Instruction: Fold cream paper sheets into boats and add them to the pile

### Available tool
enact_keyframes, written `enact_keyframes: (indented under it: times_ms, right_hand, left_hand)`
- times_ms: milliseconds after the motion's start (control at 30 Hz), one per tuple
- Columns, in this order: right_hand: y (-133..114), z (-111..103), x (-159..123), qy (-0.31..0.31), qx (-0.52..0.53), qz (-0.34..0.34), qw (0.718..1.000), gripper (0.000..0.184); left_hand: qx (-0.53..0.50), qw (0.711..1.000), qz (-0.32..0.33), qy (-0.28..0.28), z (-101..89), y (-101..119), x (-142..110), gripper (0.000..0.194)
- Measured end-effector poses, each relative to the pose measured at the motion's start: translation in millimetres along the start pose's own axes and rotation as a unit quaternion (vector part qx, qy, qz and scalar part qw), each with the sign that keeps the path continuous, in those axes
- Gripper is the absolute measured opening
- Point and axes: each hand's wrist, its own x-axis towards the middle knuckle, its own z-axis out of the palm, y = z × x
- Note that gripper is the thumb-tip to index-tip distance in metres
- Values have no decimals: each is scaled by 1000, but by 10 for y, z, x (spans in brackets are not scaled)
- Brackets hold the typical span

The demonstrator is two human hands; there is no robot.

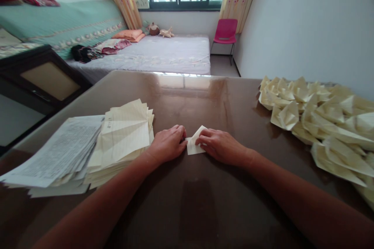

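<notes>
A small folded piece of cream paper [194,148] lies on the brown table between my hands, with one flap raised. My right hand [217,144] has its fingers closed on the paper's right side and flap. At the paper's left edge rests my left hand [171,142], fingers curled and fingertips touching it; what sits under them is hidden. Left of my hands is a stack of cream lined sheets [124,136], creased on top. Beside it lies a stack of white printed sheets [62,151]. Many folded cream paper boats [288,114] are heaped on the right.
The glossy brown table [187,202] ends at a far edge before a bed [175,52]. A dark cabinet [43,78] stands at the left. A pink chair [226,31] is by the window, and a white wall [306,27] runs along the right.
</notes>
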Motion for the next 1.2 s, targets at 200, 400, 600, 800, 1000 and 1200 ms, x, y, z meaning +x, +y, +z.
enact_keyframes:
  times_ms: [200, 400, 600, 800, 1000, 1200]
  right_hand:
    - [-3, 4, 5, -6, -7, 2, 1000, 23]
    - [-14, 12, 10, 10, 1, 3, 1000, 33]
    - [-62, 70, 37, 28, -52, 19, 998, 33]
    - [-66, 155, 102, 42, -55, 39, 997, 37]
    - [-30, 151, 141, 39, -21, 73, 996, 24]
    - [-13, 166, 131, 53, -10, 68, 996, 20]
  left_hand:
    - [-15, 1000, 8, -18, -26, 70, -22, 11]
    - [10, 1000, -11, 0, -43, -39, -57, 16]
    - [-7, 1000, -4, -14, -44, -78, -46, 18]
    - [0, 1000, -8, -18, -37, -76, -38, 20]
    - [-27, 999, -16, -21, -75, -63, -32, 19]
    - [-132, 991, 4, -33, -107, -6, -27, 34]
